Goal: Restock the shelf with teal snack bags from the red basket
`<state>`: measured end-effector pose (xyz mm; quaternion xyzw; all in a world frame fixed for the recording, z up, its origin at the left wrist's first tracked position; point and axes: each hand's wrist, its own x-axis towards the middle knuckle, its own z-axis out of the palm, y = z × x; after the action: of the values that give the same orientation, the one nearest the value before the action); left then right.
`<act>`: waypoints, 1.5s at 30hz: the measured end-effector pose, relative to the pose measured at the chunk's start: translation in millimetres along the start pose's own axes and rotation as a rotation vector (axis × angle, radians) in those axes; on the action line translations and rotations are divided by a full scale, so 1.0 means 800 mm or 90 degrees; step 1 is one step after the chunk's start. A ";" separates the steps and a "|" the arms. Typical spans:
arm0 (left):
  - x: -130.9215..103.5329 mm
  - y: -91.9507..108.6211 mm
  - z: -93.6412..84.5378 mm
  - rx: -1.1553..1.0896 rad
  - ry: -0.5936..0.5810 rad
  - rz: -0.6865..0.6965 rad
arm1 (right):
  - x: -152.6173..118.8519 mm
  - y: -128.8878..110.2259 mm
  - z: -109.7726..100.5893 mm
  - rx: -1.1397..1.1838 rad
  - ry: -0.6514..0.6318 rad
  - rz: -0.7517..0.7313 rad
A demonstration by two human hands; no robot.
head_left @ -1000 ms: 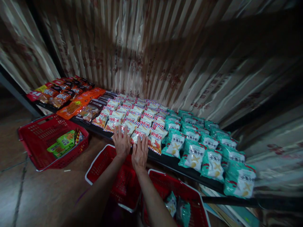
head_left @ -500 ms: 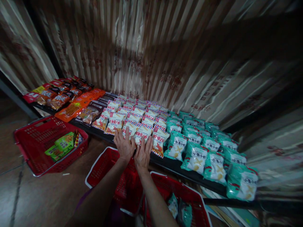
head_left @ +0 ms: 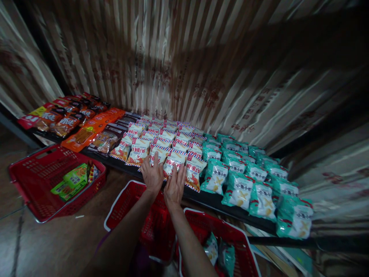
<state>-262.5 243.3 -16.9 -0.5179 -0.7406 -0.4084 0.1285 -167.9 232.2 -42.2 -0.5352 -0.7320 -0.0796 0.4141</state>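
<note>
My left hand [head_left: 152, 175] rests with its fingers spread on the front of a white snack bag [head_left: 159, 152]. Beside it, my right hand [head_left: 174, 188] lies with extended fingers against the lower front of another white bag with red print [head_left: 175, 158]. Neither hand is closed round a bag. Rows of the same white bags stand on a black shelf [head_left: 207, 200], leaning back. One more white bag [head_left: 195, 169] stands just right of my right hand.
Green snack bags [head_left: 240, 190] fill the shelf's right part; brown and orange packs [head_left: 92, 130] lie to the left. Below are a red basket with green packets [head_left: 31, 173], a middle red basket [head_left: 123, 198] and a right one [head_left: 198, 223] holding green bags. A striped curtain [head_left: 161, 57] hangs behind.
The view has shifted slightly, and the left basket and packs appear farther left. My hands remain on the front white bags, with little visible movement.
</note>
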 end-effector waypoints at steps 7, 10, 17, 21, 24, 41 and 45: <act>0.007 -0.011 0.014 -0.048 0.010 0.012 | 0.000 -0.003 0.004 -0.031 -0.001 -0.014; 0.011 -0.006 0.016 -0.086 0.020 0.007 | 0.000 -0.005 0.004 -0.034 -0.002 -0.012; 0.010 -0.007 0.010 -0.171 0.024 0.058 | 0.004 -0.006 0.003 -0.038 -0.010 0.027; 0.006 -0.015 0.007 -0.188 0.012 0.088 | 0.009 -0.006 0.000 -0.052 -0.014 0.021; 0.005 -0.019 0.009 -0.182 0.014 0.070 | 0.011 -0.008 -0.001 -0.065 -0.017 0.020; 0.017 -0.006 0.019 -0.114 0.063 0.016 | 0.020 0.008 0.005 -0.052 -0.029 -0.025; 0.016 -0.006 0.014 -0.116 0.044 0.020 | 0.020 0.008 0.006 -0.050 -0.040 -0.020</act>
<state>-269.8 259.6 -18.4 -0.5244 -0.6875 -0.4895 0.1124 -166.6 248.9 -36.0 -0.5415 -0.7493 -0.0978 0.3684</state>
